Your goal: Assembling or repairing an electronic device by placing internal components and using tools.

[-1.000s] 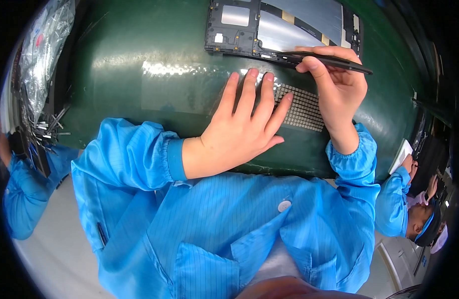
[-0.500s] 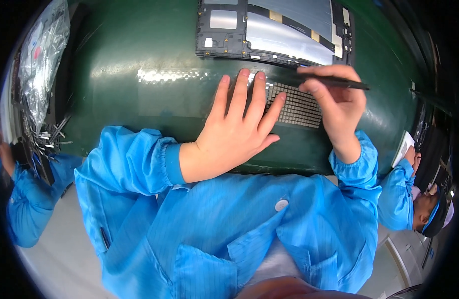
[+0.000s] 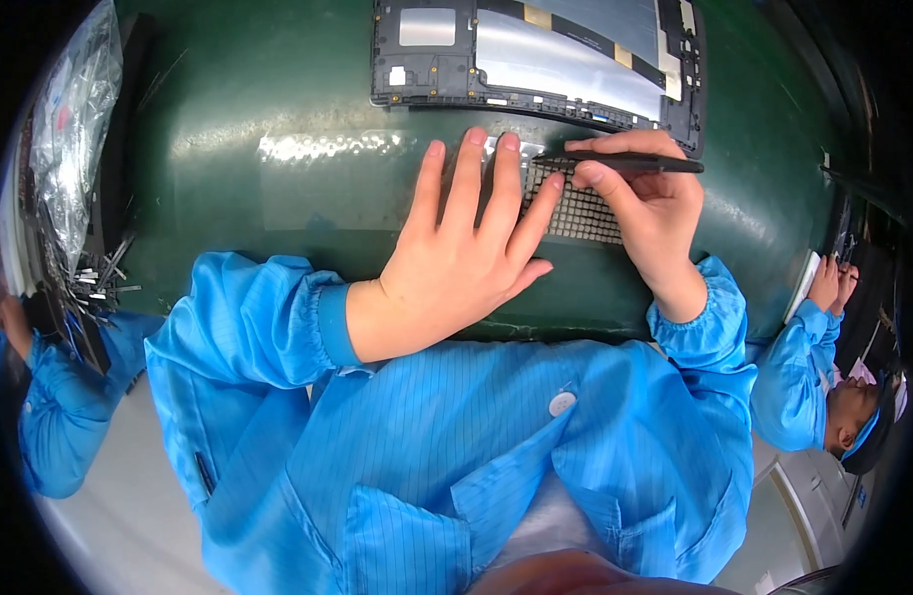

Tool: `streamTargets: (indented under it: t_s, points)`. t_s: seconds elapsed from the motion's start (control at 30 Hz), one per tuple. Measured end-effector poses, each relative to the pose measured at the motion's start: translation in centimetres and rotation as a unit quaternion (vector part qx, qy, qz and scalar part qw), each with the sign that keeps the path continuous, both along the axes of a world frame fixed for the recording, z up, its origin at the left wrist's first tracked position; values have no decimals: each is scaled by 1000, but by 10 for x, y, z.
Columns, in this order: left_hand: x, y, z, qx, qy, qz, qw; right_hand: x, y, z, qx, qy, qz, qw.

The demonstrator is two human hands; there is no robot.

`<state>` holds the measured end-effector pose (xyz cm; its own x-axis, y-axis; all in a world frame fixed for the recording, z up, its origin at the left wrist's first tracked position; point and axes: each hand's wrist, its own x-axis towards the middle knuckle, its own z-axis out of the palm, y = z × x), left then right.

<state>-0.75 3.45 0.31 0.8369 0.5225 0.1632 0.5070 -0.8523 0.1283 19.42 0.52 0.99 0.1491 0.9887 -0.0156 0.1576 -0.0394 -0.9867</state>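
"Quickly, where's the slim black tool [image 3: 655, 162] and which way does it point?"

"Two o'clock from centre, pinched between thumb and fingers of the right hand [image 3: 665, 208]. Long axis nearly level, three to nine o'clock; tapered tip at the nine end, by the twelve-o'clock edge of the grid sheet [image 3: 587, 216]. Touching or not, can't tell."

"And the left hand [image 3: 464, 248]?"

"Grasping nothing. Palm down, fingers spread toward one o'clock, forefinger over the grid sheet's nine-o'clock part."

"Materials?"

"Tool: dark, slender. Grid sheet: rows of tiny pale squares, darker gaps. Device frame [image 3: 536, 64], between twelve and one: black moulded edges, smooth silvery metal, slanting dark band with tan patches. Clear film [image 3: 317, 193], ten o'clock: shiny, bumpy along its top."

"Surface, room?"

"Green desk [image 3: 203, 198], glossy, scuffed. Crinkled plastic bag [image 3: 76, 139] at ten, farther out; small strips [image 3: 97, 283] heaped at nine. Blue smock [image 3: 407, 426] at six. Co-worker's blue sleeve [image 3: 786, 392] between three and four; another blue sleeve [image 3: 64, 412] between eight and nine. Grey floor [image 3: 154, 506], eight."
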Motion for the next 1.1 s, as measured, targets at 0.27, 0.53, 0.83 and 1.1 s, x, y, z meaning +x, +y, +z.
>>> streamTargets:
  t_s: [0.27,0.53,0.83,1.1]
  points:
    - [-1,0,-1,1,-7,2,1000,-3,-6,-2,73,-14,9,997]
    - [-1,-1,-3,1,-13,5,1000,3,37,7,157,-28,23,987]
    - [0,0,-4,3,-18,5,1000,8,39,4,158,-36,25,987]
    - [0,0,-3,4,-14,5,1000,3,37,6,150,-49,20,987]
